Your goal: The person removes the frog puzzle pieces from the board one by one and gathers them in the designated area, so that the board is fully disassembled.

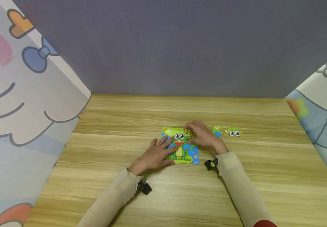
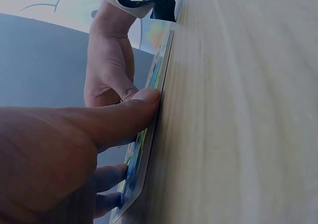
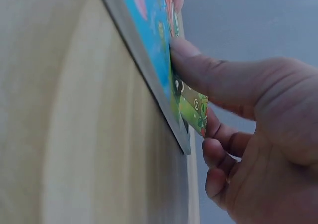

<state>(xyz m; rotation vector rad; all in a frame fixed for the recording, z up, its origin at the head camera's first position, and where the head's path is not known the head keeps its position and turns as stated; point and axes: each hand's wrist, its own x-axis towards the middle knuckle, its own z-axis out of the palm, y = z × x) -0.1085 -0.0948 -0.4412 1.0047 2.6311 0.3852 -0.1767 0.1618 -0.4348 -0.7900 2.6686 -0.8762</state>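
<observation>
A square frog puzzle (image 1: 192, 153) lies flat on the table in the head view. My left hand (image 1: 155, 155) rests on its left part with fingers spread over the picture, and the left wrist view shows the thumb (image 2: 144, 100) at the board's near edge. At the upper right corner my right hand (image 1: 203, 135) pinches a puzzle piece. In the right wrist view that green patterned puzzle piece (image 3: 194, 107) stands tilted up from the board, between thumb and fingers. Part of the frog is hidden under my left fingers.
Two loose puzzle pieces lie right of the board: a green and blue piece (image 1: 216, 130), partly behind my right hand, and a piece with two cartoon eyes (image 1: 233, 131). A grey panel (image 1: 186, 47) rises behind the wooden table (image 1: 123, 116). Cartoon-printed walls flank it.
</observation>
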